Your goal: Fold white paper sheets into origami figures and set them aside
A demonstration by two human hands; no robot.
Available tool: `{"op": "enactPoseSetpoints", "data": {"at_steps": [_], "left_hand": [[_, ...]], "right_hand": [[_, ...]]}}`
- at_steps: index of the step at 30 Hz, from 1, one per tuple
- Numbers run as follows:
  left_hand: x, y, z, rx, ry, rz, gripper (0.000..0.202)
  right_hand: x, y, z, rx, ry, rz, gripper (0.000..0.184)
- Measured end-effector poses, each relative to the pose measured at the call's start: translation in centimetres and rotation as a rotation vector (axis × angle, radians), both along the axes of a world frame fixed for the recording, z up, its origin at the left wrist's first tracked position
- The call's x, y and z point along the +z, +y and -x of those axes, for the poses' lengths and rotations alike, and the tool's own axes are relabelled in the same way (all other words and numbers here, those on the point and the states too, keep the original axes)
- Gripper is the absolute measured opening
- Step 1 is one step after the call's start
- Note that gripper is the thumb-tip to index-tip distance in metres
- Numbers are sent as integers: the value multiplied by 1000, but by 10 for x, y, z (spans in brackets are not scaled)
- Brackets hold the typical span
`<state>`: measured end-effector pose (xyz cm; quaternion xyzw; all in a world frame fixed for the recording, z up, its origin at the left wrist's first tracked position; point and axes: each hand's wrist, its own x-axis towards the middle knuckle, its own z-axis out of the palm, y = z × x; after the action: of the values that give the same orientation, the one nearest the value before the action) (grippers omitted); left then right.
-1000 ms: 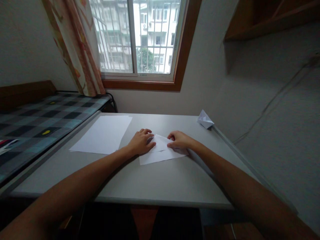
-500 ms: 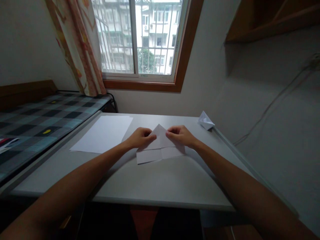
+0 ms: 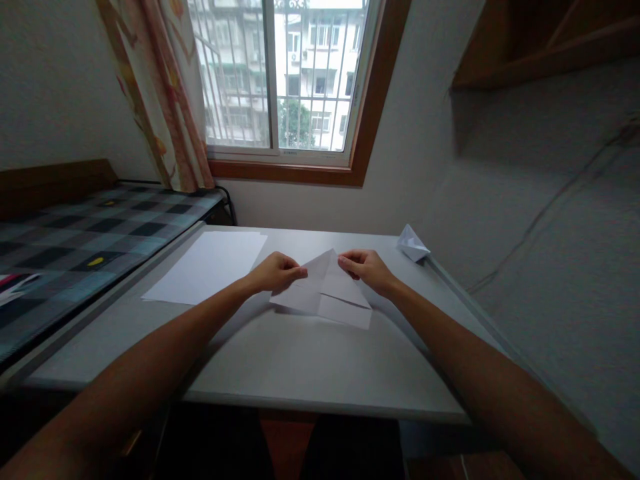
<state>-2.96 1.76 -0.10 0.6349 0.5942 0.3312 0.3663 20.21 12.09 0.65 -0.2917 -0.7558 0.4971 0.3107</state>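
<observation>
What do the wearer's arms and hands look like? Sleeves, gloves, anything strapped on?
The left arm and right arm are bare as far as they show, no sleeves in view. The left hand and right hand wear no gloves. No watch, band, cable or marking visible. Some fingers are hidden, so rings can't be ruled out.

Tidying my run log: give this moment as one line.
left hand: holding folded white paper sheet; right hand: pinching it near peak; far right: white paper boat

Between sheets [image 3: 207, 267] left and paper boat [image 3: 413, 245] far right on the table [image 3: 310, 373], folded paper [image 3: 313, 291].
</observation>
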Motion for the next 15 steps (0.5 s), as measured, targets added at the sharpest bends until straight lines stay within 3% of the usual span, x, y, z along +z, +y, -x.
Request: {"op": "enactPoseSetpoints", "data": {"at_steps": [7,12,15], "left_hand": [[-2,3,5,7,86,-87,49],[1,2,8,65,124,-172,53],[0,3,9,90,158,-184,54]], "right_hand": [[-1,4,0,-145,22,-30,37],[-2,9,-8,0,-157,-38,40],[-3,13,-12,16,-246,-93,39]]}}
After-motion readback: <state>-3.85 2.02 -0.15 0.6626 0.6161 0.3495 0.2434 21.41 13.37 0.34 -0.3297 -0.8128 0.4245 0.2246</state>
